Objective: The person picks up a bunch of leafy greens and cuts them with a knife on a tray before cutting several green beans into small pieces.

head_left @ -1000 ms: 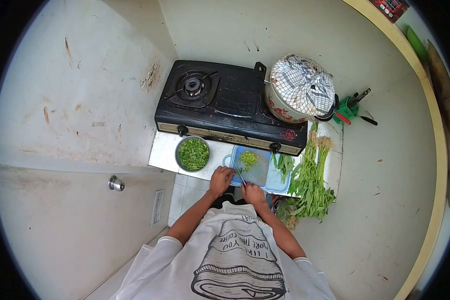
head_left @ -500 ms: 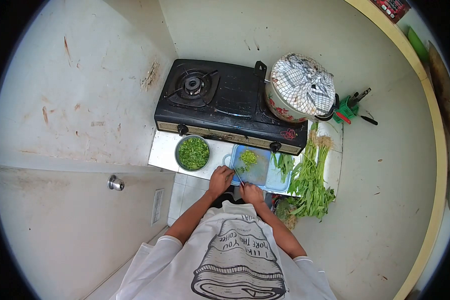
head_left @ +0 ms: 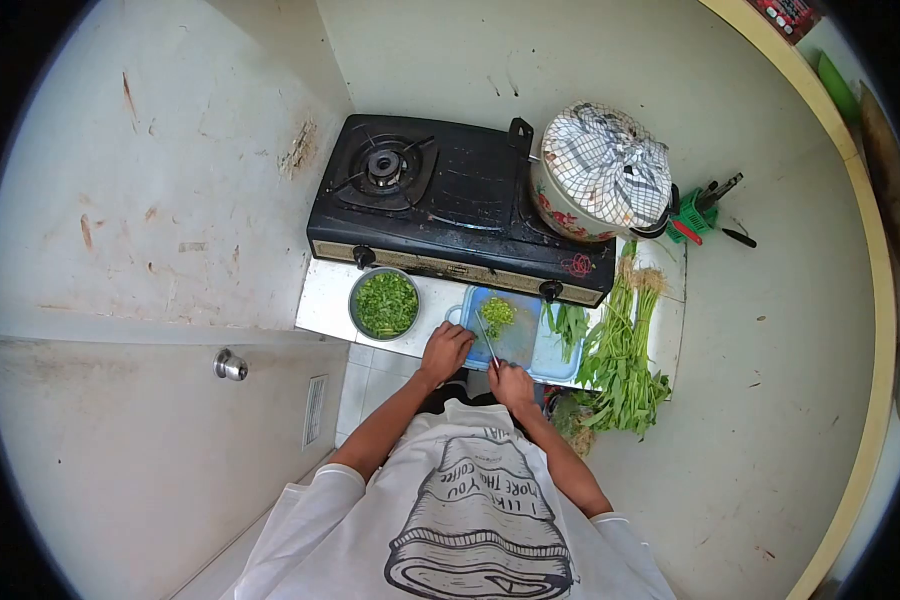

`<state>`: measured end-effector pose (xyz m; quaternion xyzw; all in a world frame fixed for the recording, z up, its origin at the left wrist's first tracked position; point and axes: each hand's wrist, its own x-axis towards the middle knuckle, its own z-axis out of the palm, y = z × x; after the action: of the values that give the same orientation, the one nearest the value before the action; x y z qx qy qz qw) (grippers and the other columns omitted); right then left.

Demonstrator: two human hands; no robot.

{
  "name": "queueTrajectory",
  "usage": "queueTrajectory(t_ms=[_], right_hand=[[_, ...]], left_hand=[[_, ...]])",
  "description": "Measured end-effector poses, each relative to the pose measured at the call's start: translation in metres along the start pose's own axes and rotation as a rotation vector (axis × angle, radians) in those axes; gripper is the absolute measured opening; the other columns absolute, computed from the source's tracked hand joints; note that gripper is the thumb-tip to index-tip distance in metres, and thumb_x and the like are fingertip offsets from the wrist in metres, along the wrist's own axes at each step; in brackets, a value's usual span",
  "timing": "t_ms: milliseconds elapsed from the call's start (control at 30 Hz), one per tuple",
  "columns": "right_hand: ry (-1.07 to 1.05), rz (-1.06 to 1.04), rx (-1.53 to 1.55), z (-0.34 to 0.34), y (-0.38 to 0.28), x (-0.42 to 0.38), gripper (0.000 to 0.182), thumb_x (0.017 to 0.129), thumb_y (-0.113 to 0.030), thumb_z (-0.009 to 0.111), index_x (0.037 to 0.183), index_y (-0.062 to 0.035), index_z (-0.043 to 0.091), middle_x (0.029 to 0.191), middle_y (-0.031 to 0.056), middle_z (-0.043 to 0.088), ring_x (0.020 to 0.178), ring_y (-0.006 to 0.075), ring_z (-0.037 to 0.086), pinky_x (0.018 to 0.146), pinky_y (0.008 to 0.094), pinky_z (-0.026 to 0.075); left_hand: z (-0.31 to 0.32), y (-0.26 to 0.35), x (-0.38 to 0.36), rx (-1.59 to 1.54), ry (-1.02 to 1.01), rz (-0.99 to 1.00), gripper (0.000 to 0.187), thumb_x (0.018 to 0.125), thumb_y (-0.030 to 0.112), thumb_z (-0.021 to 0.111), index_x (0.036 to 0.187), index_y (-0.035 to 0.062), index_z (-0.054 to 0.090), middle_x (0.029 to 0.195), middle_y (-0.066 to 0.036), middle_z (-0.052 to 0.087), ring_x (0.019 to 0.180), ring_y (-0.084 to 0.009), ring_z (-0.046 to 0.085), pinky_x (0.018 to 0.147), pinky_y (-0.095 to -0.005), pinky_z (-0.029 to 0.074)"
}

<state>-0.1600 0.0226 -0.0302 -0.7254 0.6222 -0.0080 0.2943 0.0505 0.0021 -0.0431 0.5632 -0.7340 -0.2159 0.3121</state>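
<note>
My right hand [head_left: 512,387] is closed around the handle of a knife [head_left: 486,333], whose blade points away from me over a blue cutting board [head_left: 512,348]. The blade tip lies beside a small heap of chopped green leaves [head_left: 497,316]. At the board's left edge is my left hand [head_left: 448,351], its fingers bent and close together; whatever is under them is hidden. A round bowl [head_left: 386,304] filled with chopped greens stands left of the board. On the right lie some cut leaves [head_left: 568,328] and a large bunch of leafy greens with roots [head_left: 624,350].
Behind the board stands a black two-burner gas stove [head_left: 460,200]. On its right side is a pot [head_left: 566,212] covered with a checked cloth [head_left: 610,160]. A green basket [head_left: 689,213] with utensils hangs at the right wall. A door knob [head_left: 230,365] juts out at left.
The knife has moved forward and slightly right, its tip now near the chopped heap. My right hand has shifted slightly right, and my left hand has moved slightly away from the blade.
</note>
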Motion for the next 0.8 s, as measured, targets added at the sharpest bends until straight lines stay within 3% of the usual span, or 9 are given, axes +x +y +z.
queueTrajectory(t_ms=[333, 533, 633, 800], right_hand=[[-0.055, -0.009, -0.055, 0.002, -0.008, 0.001, 0.048, 0.102, -0.044, 0.055, 0.094, -0.0006, 0.073, 0.082, 0.0303, 0.072, 0.079, 0.0484, 0.073, 0.075, 0.0591, 0.059], [0.015, -0.075, -0.020, 0.007, -0.007, 0.011, 0.049, 0.101, -0.042, 0.056, 0.087, 0.0017, 0.074, 0.083, 0.0299, 0.072, 0.079, 0.0478, 0.073, 0.076, 0.0575, 0.059], [-0.005, -0.054, -0.016, 0.007, -0.005, 0.010, 0.049, 0.102, -0.042, 0.056, 0.087, 0.0016, 0.074, 0.084, 0.0298, 0.072, 0.079, 0.0482, 0.073, 0.076, 0.0575, 0.059], [-0.019, -0.048, -0.026, 0.007, -0.003, 0.010, 0.048, 0.102, -0.042, 0.055, 0.090, 0.0006, 0.075, 0.086, 0.0298, 0.073, 0.081, 0.0482, 0.073, 0.077, 0.0575, 0.059]], left_hand=[[-0.001, 0.005, 0.001, -0.021, -0.007, -0.075, 0.010, 0.089, 0.008, 0.072, 0.097, 0.0056, 0.077, 0.095, -0.010, 0.067, 0.093, -0.0315, 0.062, 0.087, -0.0424, 0.052], [-0.010, 0.000, 0.001, -0.064, 0.004, -0.018, 0.022, 0.084, 0.002, 0.069, 0.103, 0.0081, 0.078, 0.099, -0.008, 0.066, 0.095, -0.0300, 0.060, 0.089, -0.0413, 0.051], [-0.015, -0.009, 0.005, -0.092, -0.075, -0.016, 0.028, 0.080, 0.000, 0.069, 0.104, 0.0100, 0.079, 0.102, -0.007, 0.067, 0.097, -0.0294, 0.059, 0.090, -0.0408, 0.051], [-0.022, -0.011, 0.011, -0.083, -0.168, 0.009, 0.020, 0.084, 0.006, 0.073, 0.102, 0.0108, 0.079, 0.101, -0.006, 0.068, 0.097, -0.0293, 0.059, 0.090, -0.0412, 0.051]])
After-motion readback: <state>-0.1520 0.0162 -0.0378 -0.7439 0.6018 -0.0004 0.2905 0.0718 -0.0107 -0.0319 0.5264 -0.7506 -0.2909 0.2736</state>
